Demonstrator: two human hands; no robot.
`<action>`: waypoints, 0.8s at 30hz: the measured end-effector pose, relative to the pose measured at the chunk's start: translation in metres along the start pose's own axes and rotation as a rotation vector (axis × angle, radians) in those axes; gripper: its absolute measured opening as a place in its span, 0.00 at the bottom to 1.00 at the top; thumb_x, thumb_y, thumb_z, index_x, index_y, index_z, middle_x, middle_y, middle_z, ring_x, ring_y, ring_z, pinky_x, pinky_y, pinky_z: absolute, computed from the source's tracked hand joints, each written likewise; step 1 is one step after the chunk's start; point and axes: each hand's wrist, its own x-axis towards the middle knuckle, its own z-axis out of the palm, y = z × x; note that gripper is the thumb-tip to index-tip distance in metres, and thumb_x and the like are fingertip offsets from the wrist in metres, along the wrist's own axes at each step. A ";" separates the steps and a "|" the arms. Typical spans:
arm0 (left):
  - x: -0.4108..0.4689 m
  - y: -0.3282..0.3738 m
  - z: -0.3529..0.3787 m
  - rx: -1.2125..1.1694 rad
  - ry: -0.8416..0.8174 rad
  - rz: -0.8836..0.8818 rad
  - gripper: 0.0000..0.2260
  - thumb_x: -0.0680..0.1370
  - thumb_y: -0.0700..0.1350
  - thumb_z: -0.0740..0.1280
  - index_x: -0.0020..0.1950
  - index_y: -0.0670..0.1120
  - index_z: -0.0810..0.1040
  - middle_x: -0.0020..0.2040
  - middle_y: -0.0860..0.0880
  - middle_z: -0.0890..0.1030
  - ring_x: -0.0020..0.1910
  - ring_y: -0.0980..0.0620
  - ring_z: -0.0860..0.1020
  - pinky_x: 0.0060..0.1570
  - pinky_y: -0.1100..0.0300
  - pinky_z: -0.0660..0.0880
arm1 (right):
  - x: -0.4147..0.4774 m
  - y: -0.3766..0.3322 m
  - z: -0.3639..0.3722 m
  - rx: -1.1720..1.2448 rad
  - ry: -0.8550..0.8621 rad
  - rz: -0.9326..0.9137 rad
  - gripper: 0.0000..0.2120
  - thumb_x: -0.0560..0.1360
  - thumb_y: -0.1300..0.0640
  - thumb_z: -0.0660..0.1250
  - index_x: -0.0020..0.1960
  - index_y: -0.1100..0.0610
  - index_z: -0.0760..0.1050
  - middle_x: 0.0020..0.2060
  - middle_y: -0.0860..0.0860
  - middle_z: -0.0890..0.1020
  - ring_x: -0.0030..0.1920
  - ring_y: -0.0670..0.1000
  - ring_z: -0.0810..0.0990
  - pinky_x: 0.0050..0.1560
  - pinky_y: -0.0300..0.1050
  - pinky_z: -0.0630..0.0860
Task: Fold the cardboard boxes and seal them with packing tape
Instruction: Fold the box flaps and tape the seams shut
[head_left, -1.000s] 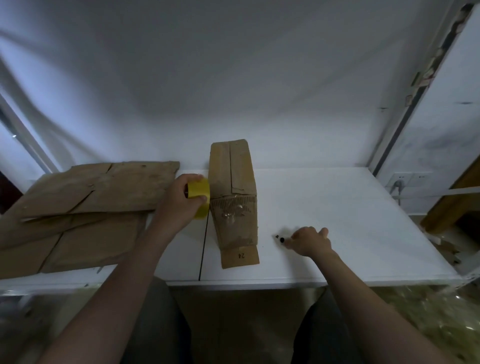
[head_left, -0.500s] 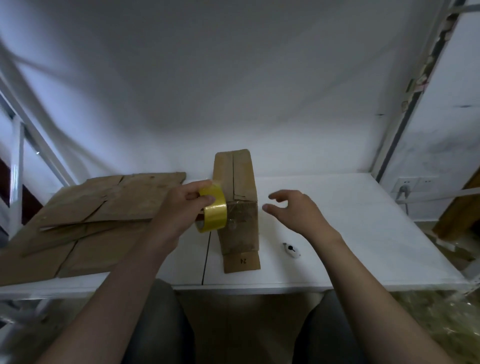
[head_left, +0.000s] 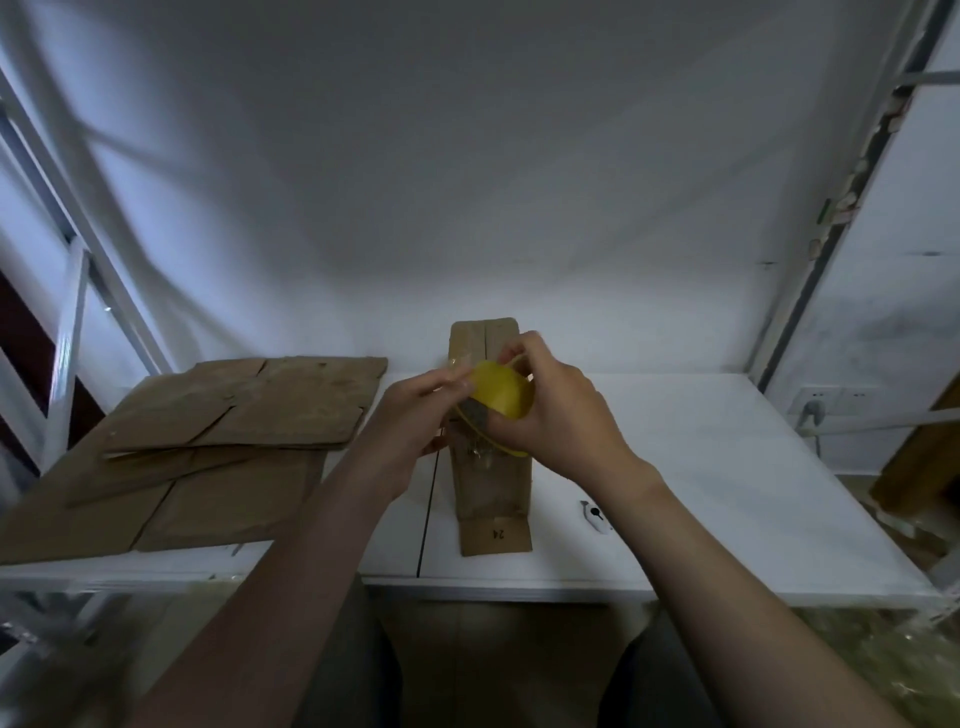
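A: White tabletop (head_left: 727, 467), brown folded cardboard box (head_left: 493, 493) standing mid-table. Why both hands up?

B: Likely hunting the loose end. The right hand (head_left: 556, 410) curls round the yellow packing-tape roll (head_left: 501, 397) just above the box, and the left hand (head_left: 415, 421) pinches its rim.

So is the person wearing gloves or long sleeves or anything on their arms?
No. The left hand and right hand are bare, no gloves. The left forearm and right forearm are bare too, with no sleeve in view. No watch, bracelet or ring shows on them.
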 end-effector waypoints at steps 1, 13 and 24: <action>0.002 -0.002 0.000 0.008 0.014 0.009 0.10 0.80 0.50 0.69 0.61 0.54 0.83 0.49 0.56 0.81 0.46 0.55 0.77 0.43 0.60 0.74 | 0.002 0.002 -0.003 -0.013 -0.019 -0.027 0.21 0.71 0.41 0.74 0.58 0.44 0.70 0.47 0.42 0.79 0.43 0.49 0.77 0.38 0.48 0.74; 0.022 -0.005 -0.012 0.049 0.175 0.058 0.07 0.76 0.50 0.74 0.51 0.49 0.86 0.44 0.51 0.86 0.39 0.55 0.75 0.36 0.61 0.72 | 0.029 0.028 -0.029 -0.028 -0.222 -0.289 0.14 0.73 0.49 0.74 0.59 0.45 0.81 0.49 0.49 0.74 0.50 0.50 0.75 0.46 0.44 0.75; 0.029 -0.033 -0.022 -0.039 0.251 -0.011 0.05 0.76 0.51 0.75 0.45 0.50 0.86 0.42 0.50 0.86 0.39 0.51 0.71 0.41 0.54 0.71 | 0.035 0.051 -0.044 -0.002 -0.336 -0.232 0.20 0.71 0.50 0.78 0.60 0.43 0.76 0.53 0.38 0.77 0.55 0.43 0.75 0.46 0.35 0.73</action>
